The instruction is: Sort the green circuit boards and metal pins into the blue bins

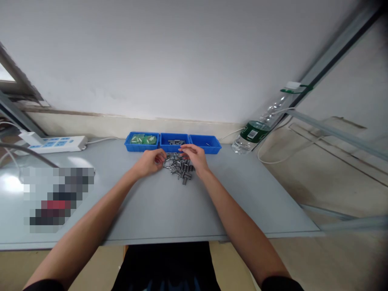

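Note:
A loose pile of small grey metal cylinders and thin pins (179,166) lies on the table in front of the trays. My left hand (150,162) rests at the pile's left edge, its fingers curled in; whatever they may hold is too small to make out. Over the pile's upper right side reaches my right hand (196,157), fingers stretched toward the left and somewhat apart, with nothing visible in them. Just behind the hands stands the middle blue tray (174,148), containing several grey cylinders. The right blue tray (212,150) has a thin pin inside.
Green pieces with pale parts sit in the left blue tray (129,148). A white power strip (60,144) lies at the back left, near a blurred-out item (60,200). A large water bottle (253,131) leans at the back right, beside a metal frame and cable.

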### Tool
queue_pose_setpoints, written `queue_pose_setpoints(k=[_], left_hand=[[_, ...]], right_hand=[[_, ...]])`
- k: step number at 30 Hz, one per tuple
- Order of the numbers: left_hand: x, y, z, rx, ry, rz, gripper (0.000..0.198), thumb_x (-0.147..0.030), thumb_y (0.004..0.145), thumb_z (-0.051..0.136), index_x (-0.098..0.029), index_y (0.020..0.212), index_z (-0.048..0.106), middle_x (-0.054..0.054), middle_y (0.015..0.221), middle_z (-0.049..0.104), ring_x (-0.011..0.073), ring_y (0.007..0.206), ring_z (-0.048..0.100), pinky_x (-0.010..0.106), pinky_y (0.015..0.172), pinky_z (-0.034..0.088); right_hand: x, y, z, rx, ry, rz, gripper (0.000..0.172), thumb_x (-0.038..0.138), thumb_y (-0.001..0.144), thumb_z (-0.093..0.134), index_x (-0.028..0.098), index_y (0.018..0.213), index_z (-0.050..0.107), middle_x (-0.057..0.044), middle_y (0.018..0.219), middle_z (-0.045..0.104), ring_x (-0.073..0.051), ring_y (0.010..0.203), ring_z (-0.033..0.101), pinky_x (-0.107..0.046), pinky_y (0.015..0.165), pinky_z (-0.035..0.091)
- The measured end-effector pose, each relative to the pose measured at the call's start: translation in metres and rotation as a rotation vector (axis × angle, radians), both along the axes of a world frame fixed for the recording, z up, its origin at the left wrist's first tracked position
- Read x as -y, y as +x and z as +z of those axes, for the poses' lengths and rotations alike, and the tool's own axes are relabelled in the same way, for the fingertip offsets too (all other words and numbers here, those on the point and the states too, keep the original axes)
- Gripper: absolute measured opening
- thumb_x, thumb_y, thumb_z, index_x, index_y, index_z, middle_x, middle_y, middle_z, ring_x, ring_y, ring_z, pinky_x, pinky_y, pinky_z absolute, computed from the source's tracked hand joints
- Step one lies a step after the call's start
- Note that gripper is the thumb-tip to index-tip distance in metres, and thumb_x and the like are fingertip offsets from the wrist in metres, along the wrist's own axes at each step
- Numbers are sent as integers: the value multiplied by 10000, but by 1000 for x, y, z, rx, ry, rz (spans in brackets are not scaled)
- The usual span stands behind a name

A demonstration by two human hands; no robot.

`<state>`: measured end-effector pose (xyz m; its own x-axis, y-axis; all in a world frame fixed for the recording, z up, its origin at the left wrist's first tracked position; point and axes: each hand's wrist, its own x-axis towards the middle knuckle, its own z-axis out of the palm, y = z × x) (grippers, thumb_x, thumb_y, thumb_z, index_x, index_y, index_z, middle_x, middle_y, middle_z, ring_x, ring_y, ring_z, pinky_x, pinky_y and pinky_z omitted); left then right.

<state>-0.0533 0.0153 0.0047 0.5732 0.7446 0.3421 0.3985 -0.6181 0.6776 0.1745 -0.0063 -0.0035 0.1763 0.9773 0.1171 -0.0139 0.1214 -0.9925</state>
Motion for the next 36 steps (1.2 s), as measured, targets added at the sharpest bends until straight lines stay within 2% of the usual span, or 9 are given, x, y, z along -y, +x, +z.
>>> queue_pose_setpoints(k=[5, 8, 15, 18, 22, 26, 30, 33, 36], left_hand=[[3, 1, 11, 146, 22, -29, 155, -227, 824, 660, -182, 971, 681, 58, 922, 773, 177, 841, 727, 302, 805, 583], [5, 1, 15, 194, 32, -30, 161, -261, 841, 681, -183, 981, 688, 54, 913, 773, 178, 850, 729, 303, 817, 585], [6, 1, 14, 192, 31, -24, 160, -270, 843, 681, -180, 975, 698, 58, 931, 777, 182, 871, 731, 315, 840, 578], [4, 0, 12, 141, 44, 20, 173, -267, 829, 681, -178, 976, 698, 56, 929, 771, 173, 833, 710, 307, 805, 567], [0, -2, 7, -36, 37, 60, 170, -244, 793, 692, -171, 945, 710, 53, 881, 747, 174, 765, 676, 286, 698, 534], [-1, -1, 0, -217, 52, 2, 131, -222, 786, 704, -181, 905, 741, 50, 865, 736, 191, 772, 656, 295, 698, 508], [-1, 0, -4, -280, 80, -60, 111, -149, 811, 638, -184, 836, 741, 48, 824, 717, 189, 758, 629, 299, 715, 488], [-3, -1, -6, -304, 72, -98, 148, -114, 826, 585, -173, 822, 721, 52, 816, 698, 182, 745, 614, 297, 715, 477], [-5, -4, -9, -328, 79, -126, 150, -121, 847, 553, -165, 842, 697, 63, 846, 676, 180, 745, 603, 297, 715, 477]], right_hand=[[5, -5, 3, 111, 17, 211, 201, 308, 712, 770, 211, 888, 762, -52, 854, 780, -203, 777, 725, -342, 757, 577], [9, -6, 4, 71, -32, 342, 254, 332, 695, 801, 206, 913, 767, -46, 819, 777, -188, 731, 719, -318, 723, 563], [14, -12, 6, -77, -105, 397, 304, 377, 657, 864, 198, 887, 777, -49, 790, 775, -181, 728, 724, -314, 745, 573], [14, -12, 8, -98, -133, 359, 265, 351, 652, 858, 195, 851, 778, -55, 807, 777, -169, 716, 715, -301, 721, 567], [10, -7, 8, -74, -127, 246, 199, 304, 676, 798, 200, 845, 784, -50, 815, 777, -157, 697, 692, -281, 664, 542], [2, 0, 3, -70, -35, -34, 229, 275, 703, 716, 203, 910, 787, -68, 928, 792, -193, 766, 714, -311, 678, 559], [-6, 7, -3, -95, 63, -275, 411, 225, 711, 679, 208, 1112, 768, -86, 1198, 761, -238, 1009, 723, -367, 842, 595], [-9, 9, -5, -88, 80, -290, 442, 227, 731, 676, 213, 1165, 752, -92, 1270, 735, -247, 1071, 715, -385, 887, 601], [-7, 8, -4, -93, 38, -239, 434, 209, 721, 665, 225, 1147, 749, -90, 1297, 722, -241, 1011, 738, -365, 813, 617]])
